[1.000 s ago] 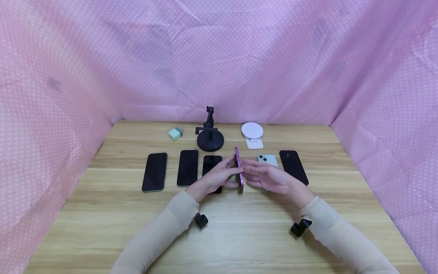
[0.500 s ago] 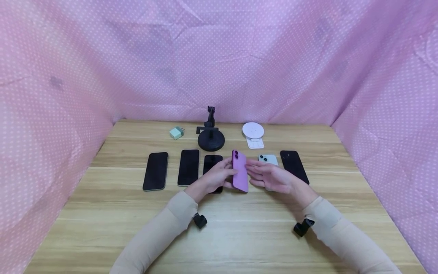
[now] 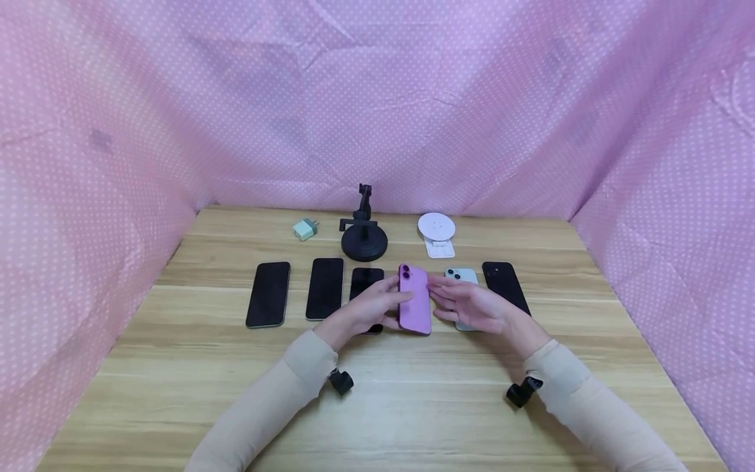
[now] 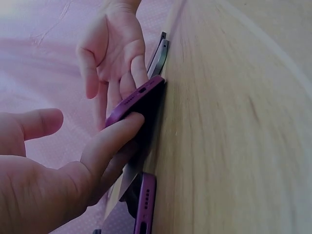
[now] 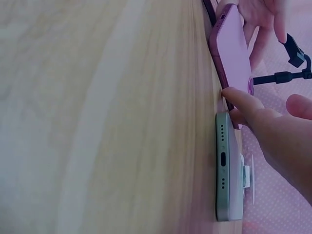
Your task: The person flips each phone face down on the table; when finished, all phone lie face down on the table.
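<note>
While straight left fingers (image 4: 114, 139) prop the purple phone (image 3: 421, 309), straight right fingers (image 5: 243, 103) seemingly steady it, inside the tabletop's far edge (image 3: 519, 221).

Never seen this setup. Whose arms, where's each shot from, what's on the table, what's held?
No robot: these are a person's bare hands. The wide picture comes from a head-worn camera; the two sideways close-ups come from wrist cameras, apparently the black units by the cuffs. On the wooden table lie three dark-screened phones, a pale phone partly hidden by the right hand, and a black phone. Behind them: a green plug, a black stand and a white round stand. The left hand holds a tilted pink phone, fingers under its screen side; the right hand's fingers are at its opposite edge.
</note>
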`<state>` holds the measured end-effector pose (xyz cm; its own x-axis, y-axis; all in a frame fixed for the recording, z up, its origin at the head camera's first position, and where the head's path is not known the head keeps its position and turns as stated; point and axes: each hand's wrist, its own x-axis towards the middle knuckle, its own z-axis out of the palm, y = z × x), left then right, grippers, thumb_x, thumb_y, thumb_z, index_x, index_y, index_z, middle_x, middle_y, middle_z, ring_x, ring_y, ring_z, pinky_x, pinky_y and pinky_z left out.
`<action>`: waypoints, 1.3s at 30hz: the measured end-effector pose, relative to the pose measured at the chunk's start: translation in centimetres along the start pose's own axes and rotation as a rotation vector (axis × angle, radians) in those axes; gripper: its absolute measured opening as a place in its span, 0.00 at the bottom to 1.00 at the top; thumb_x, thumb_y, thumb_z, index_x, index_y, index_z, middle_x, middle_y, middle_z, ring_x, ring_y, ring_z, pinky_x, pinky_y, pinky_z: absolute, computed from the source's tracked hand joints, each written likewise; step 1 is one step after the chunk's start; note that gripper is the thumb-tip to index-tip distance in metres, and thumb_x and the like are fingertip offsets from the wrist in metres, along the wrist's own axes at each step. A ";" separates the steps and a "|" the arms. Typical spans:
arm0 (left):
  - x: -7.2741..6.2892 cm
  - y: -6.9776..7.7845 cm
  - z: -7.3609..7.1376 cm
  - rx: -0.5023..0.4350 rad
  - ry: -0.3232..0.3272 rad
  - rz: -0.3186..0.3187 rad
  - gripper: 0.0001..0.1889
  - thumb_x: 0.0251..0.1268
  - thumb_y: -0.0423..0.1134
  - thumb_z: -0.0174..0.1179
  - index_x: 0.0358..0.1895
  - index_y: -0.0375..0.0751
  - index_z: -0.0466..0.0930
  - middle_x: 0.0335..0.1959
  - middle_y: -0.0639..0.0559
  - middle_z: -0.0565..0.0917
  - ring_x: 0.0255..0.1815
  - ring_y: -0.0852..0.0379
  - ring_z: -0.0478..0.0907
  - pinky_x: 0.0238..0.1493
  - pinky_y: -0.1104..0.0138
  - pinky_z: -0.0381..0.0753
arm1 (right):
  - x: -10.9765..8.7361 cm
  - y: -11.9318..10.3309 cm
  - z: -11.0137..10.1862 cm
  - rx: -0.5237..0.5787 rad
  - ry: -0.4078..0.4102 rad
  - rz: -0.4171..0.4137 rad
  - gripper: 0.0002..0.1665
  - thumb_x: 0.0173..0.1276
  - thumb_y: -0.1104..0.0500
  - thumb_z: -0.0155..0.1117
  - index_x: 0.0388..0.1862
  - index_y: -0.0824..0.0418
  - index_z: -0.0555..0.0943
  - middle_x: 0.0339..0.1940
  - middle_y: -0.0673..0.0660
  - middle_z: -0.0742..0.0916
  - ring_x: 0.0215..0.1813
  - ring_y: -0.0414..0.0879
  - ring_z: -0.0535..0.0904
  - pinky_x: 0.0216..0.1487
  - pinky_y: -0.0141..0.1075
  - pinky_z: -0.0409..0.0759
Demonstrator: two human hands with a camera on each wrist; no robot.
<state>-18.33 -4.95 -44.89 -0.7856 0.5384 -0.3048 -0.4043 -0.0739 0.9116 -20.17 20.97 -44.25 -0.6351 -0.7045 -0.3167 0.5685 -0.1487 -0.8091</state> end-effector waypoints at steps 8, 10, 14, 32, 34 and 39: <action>-1.2 0.3 -0.7 -0.002 -0.054 -0.015 0.34 0.79 0.38 0.54 0.81 0.37 0.49 0.71 0.35 0.70 0.69 0.40 0.71 0.56 0.46 0.82 | -0.1 0.1 -0.1 0.002 0.006 -0.001 0.34 0.85 0.64 0.35 0.84 0.64 0.41 0.85 0.59 0.48 0.83 0.50 0.41 0.79 0.51 0.51; -1.3 0.4 -0.8 0.004 -0.061 -0.011 0.35 0.79 0.39 0.54 0.81 0.36 0.48 0.72 0.36 0.69 0.71 0.42 0.68 0.58 0.46 0.80 | -0.1 0.1 -0.2 0.000 0.003 -0.004 0.34 0.85 0.64 0.35 0.84 0.64 0.41 0.85 0.59 0.48 0.83 0.50 0.41 0.79 0.51 0.51; -1.5 0.6 -0.6 0.035 -0.042 -0.009 0.37 0.79 0.39 0.55 0.81 0.35 0.46 0.76 0.38 0.63 0.76 0.46 0.62 0.64 0.46 0.75 | -0.1 0.1 -0.3 0.001 0.000 -0.007 0.34 0.85 0.64 0.36 0.84 0.64 0.41 0.85 0.59 0.48 0.83 0.50 0.40 0.79 0.51 0.51; -2.8 1.1 -1.3 0.233 0.004 0.078 0.35 0.76 0.43 0.59 0.79 0.36 0.55 0.77 0.35 0.60 0.74 0.43 0.65 0.67 0.51 0.74 | -0.2 0.2 1.3 -0.196 0.143 -0.106 0.35 0.84 0.63 0.42 0.82 0.69 0.44 0.83 0.66 0.52 0.82 0.59 0.48 0.78 0.52 0.55; -3.3 1.5 -2.1 0.303 0.024 0.138 0.33 0.77 0.40 0.58 0.78 0.36 0.58 0.76 0.37 0.63 0.70 0.44 0.70 0.64 0.54 0.77 | -0.2 0.2 2.0 -0.290 0.197 -0.141 0.36 0.82 0.63 0.47 0.82 0.69 0.48 0.82 0.67 0.56 0.80 0.61 0.53 0.76 0.53 0.59; -4.4 2.5 -4.5 0.575 0.173 0.233 0.27 0.77 0.41 0.58 0.75 0.40 0.65 0.73 0.38 0.68 0.60 0.48 0.79 0.50 0.61 0.86 | 0.8 0.1 3.7 -0.529 0.259 -0.160 0.37 0.80 0.60 0.56 0.81 0.67 0.55 0.78 0.65 0.67 0.74 0.59 0.68 0.71 0.53 0.69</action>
<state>-17.99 -11.28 -42.56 -0.9060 0.4162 -0.0772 0.0641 0.3150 0.9469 -18.69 17.87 -42.77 -0.8355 -0.5005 -0.2269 0.1604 0.1728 -0.9718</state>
